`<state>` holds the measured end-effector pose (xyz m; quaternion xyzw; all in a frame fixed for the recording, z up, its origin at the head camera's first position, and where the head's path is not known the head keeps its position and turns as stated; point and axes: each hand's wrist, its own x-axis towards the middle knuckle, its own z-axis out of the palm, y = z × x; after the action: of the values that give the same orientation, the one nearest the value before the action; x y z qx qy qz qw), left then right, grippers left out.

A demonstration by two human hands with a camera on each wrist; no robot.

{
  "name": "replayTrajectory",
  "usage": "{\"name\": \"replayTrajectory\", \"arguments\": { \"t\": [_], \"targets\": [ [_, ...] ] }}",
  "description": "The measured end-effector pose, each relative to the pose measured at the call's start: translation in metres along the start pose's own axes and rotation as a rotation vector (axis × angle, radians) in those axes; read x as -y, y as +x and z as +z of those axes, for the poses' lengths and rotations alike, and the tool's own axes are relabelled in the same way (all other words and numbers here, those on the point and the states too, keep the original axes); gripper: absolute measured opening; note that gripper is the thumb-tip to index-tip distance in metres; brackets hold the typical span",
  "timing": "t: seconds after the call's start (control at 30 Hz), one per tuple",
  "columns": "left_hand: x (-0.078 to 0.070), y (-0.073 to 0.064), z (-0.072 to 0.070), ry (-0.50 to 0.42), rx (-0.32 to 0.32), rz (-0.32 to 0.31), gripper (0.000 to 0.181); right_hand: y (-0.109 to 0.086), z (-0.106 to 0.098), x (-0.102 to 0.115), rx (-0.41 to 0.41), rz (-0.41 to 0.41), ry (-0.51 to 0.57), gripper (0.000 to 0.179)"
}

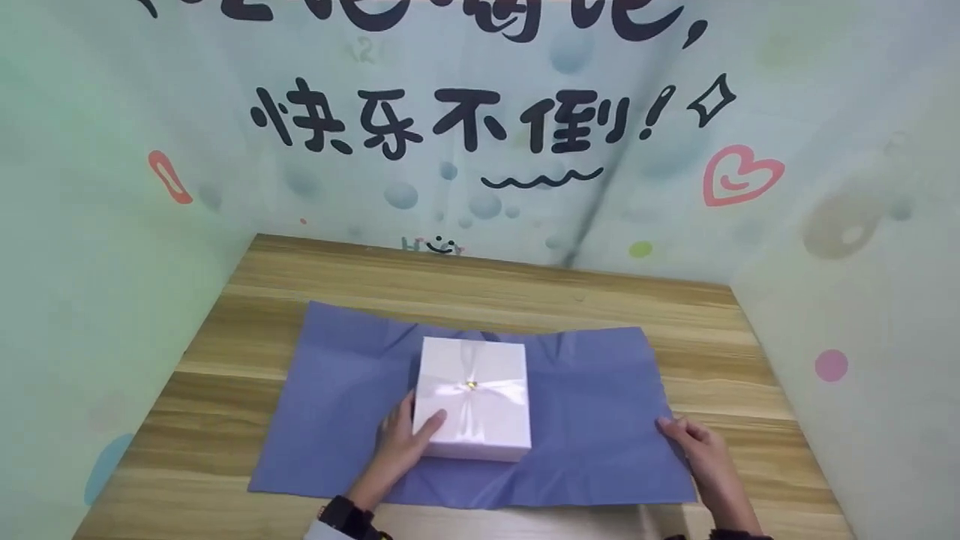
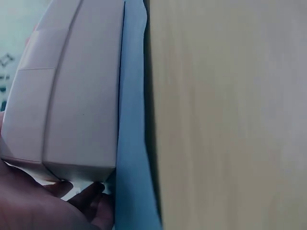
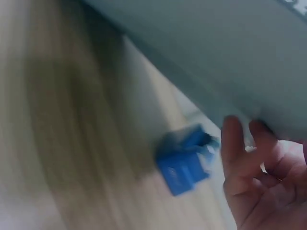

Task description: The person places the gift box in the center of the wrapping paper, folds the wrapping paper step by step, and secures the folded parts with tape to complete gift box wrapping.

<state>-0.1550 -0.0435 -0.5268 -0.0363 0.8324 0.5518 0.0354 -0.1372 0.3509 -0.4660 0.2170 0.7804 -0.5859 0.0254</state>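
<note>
A white gift box (image 1: 472,420), tied with a white ribbon crossed at a small gold ornament, sits on a sheet of blue-purple wrapping paper (image 1: 592,420). My left hand (image 1: 401,442) grips the box's near left corner, thumb over the top and fingers down the side. In the left wrist view the fingers (image 2: 88,199) curl at the end of the box (image 2: 84,105). At the sheet's right edge my right hand (image 1: 705,454) pinches the paper between thumb and fingers. The right wrist view shows that edge of the paper (image 3: 211,62) lifted off the table.
The wood-grain table (image 1: 225,420) reaches back to a printed fabric wall (image 1: 480,210) with dark lettering. Fabric panels (image 1: 862,322) also stand at both sides. A small blurred blue object (image 3: 182,165) shows past the lifted paper in the right wrist view.
</note>
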Motion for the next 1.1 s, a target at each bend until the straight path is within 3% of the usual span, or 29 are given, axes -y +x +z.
{"name": "replayTrajectory", "arguments": {
  "t": [0.13, 0.23, 0.33, 0.4, 0.47, 0.53, 0.57, 0.67, 0.73, 0.83, 0.97, 1.03, 1.1],
  "targets": [
    [-0.007, -0.008, 0.013, 0.055, -0.023, 0.079, 0.078, -0.012, -0.006, 0.013, 0.000, -0.001, 0.074, 0.038],
    [-0.016, -0.017, 0.020, 0.130, -0.117, 0.176, 0.078, -0.022, 0.001, 0.031, 0.015, -0.040, 0.105, 0.037],
    [-0.030, -0.031, 0.030, 0.190, -0.212, 0.389, 0.062, -0.032, 0.015, 0.052, 0.044, -0.067, 0.138, 0.035],
    [-0.040, -0.042, 0.037, 0.182, -0.176, 0.567, 0.044, -0.038, 0.027, 0.066, 0.077, -0.082, 0.170, 0.032],
    [-0.048, -0.053, 0.046, 0.153, -0.029, 0.697, 0.032, -0.043, 0.040, 0.078, 0.097, -0.098, 0.189, 0.029],
    [-0.054, -0.061, 0.055, 0.137, 0.202, 0.689, 0.035, -0.046, 0.051, 0.087, 0.122, -0.122, 0.196, 0.027],
    [-0.056, -0.063, 0.061, 0.170, 0.290, 0.654, 0.043, -0.048, 0.057, 0.091, 0.133, -0.134, 0.198, 0.027],
    [-0.058, -0.068, 0.077, 0.371, 0.418, 0.557, 0.070, -0.050, 0.070, 0.099, 0.147, -0.173, 0.203, 0.026],
    [-0.057, -0.070, 0.087, 0.510, 0.399, 0.526, 0.077, -0.050, 0.078, 0.101, 0.169, -0.191, 0.230, 0.027],
    [-0.058, -0.074, 0.098, 0.595, 0.329, 0.449, 0.069, -0.050, 0.088, 0.103, 0.201, -0.220, 0.268, 0.026],
    [-0.058, -0.076, 0.102, 0.564, 0.301, 0.325, 0.068, -0.049, 0.099, 0.107, 0.234, -0.238, 0.276, 0.023],
    [-0.056, -0.077, 0.102, 0.536, 0.287, 0.316, 0.070, -0.049, 0.104, 0.110, 0.246, -0.242, 0.270, 0.022],
    [-0.054, -0.077, 0.100, 0.446, 0.305, 0.319, 0.069, -0.049, 0.111, 0.113, 0.255, -0.246, 0.255, 0.022]
  ]
}}
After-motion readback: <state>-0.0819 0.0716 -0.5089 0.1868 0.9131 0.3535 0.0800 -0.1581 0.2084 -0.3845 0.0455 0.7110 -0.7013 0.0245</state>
